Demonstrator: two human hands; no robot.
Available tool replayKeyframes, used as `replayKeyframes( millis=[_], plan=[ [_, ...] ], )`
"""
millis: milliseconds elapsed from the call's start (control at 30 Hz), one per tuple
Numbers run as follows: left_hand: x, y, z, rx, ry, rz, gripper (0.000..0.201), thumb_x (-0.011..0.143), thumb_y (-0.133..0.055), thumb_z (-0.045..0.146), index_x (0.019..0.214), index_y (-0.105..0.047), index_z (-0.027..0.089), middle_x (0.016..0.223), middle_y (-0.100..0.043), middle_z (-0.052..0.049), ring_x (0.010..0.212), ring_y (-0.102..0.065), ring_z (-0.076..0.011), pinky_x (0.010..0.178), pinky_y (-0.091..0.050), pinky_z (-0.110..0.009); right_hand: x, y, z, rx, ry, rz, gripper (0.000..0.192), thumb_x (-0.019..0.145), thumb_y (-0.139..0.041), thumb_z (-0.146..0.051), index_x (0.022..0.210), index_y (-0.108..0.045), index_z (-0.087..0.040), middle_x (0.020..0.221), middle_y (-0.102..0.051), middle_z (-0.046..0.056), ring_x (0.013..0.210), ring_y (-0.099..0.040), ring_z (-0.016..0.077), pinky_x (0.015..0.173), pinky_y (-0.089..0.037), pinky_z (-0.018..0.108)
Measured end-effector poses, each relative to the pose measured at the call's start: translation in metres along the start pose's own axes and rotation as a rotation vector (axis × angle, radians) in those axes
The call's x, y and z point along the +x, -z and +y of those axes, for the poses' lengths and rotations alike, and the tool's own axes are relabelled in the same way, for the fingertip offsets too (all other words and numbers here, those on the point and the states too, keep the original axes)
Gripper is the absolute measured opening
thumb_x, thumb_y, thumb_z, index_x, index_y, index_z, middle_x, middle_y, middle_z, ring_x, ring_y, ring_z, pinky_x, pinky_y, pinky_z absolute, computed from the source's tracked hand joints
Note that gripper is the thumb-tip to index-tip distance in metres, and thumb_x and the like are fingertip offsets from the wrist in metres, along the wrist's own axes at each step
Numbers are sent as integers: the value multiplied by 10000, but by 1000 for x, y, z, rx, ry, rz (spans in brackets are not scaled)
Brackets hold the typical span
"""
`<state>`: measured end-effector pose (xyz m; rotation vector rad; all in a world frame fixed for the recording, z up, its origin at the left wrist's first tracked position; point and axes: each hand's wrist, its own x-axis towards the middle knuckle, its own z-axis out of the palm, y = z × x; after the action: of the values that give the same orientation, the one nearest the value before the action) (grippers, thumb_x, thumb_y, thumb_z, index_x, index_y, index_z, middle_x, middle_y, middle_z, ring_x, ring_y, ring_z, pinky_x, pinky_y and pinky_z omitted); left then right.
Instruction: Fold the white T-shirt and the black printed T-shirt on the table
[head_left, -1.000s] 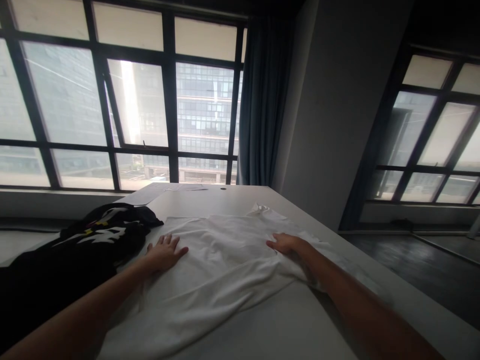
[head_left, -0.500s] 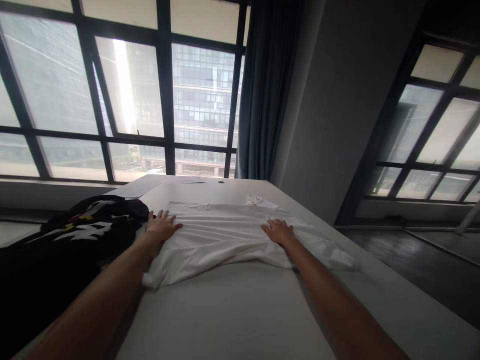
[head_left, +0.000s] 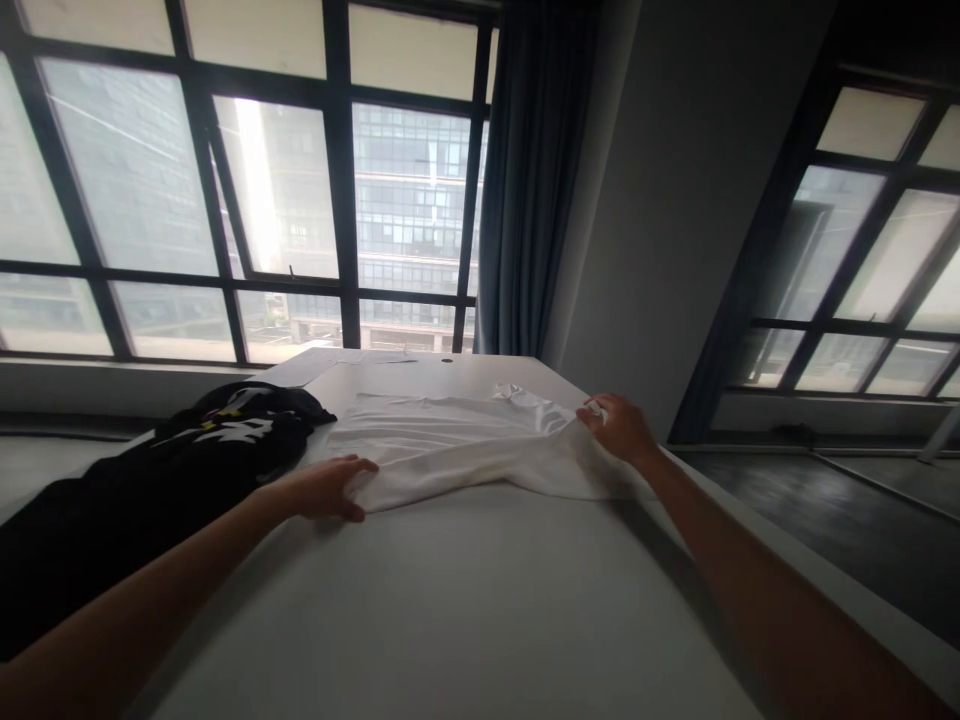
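My left hand (head_left: 326,488) and right hand (head_left: 619,425) each seem to pinch the white shirt (head_left: 457,450); uneven pulling could drag it off the counter (head_left: 465,600).

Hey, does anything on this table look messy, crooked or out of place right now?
The white shirt lies rumpled and unevenly bunched between the left hand and right hand. The black garment sits in a loose heap.

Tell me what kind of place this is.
Probably an upper-floor office or studio room, not a home laundry. Tall dark-framed windows look out on an office block, a long pale table fills the view, and the floor is dark. Both hands grip a white shirt beside black clothes.
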<state>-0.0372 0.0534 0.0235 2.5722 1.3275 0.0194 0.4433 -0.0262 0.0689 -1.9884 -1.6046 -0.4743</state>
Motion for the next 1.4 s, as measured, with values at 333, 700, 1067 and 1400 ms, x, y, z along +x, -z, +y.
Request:
replayKeyframes(
  millis=[333,700,1067,1400],
  plan=[
    [-70,16,-53,-277,-36,-67,395,542,-711,519,814,-706,233,838,-736,-19,840,-677,-272,757,-536,-330,-100,107,26,141,12,-976,543,682,-630,-726,854,-763,-229,851,-727,99,790,-681,276,725,-517,345],
    [-23,-21,-27,-28,-84,145,826,817,-385,740,1431,-475,195,1533,-404,-122,1411,-362,-301,1162,-267,-433,-73,-22,36,-95,-45,-724,728,801,-581,-557,1357,-562,-87,1363,-558,206,1278,-495,375,1092,-340,473],
    [-52,-44,-6,90,74,-53,823,895,-184,714,1551,-186,216,1614,-75,-103,1497,-57,-310,1148,-118,-620,-83,-19,77,50,-15,-571,411,721,-560,-291,1072,-717,-147,1215,-643,146,1121,-589,283,1002,-427,365],
    [-75,-35,-3,91,56,-105,860,860,-276,748,1549,-174,243,1613,-68,-99,1492,-68,-327,1142,-130,-634,-120,73,134,476,-140,-525,385,632,-622,-575,755,-674,-214,910,-692,153,872,-630,288,808,-487,377]
  ],
)
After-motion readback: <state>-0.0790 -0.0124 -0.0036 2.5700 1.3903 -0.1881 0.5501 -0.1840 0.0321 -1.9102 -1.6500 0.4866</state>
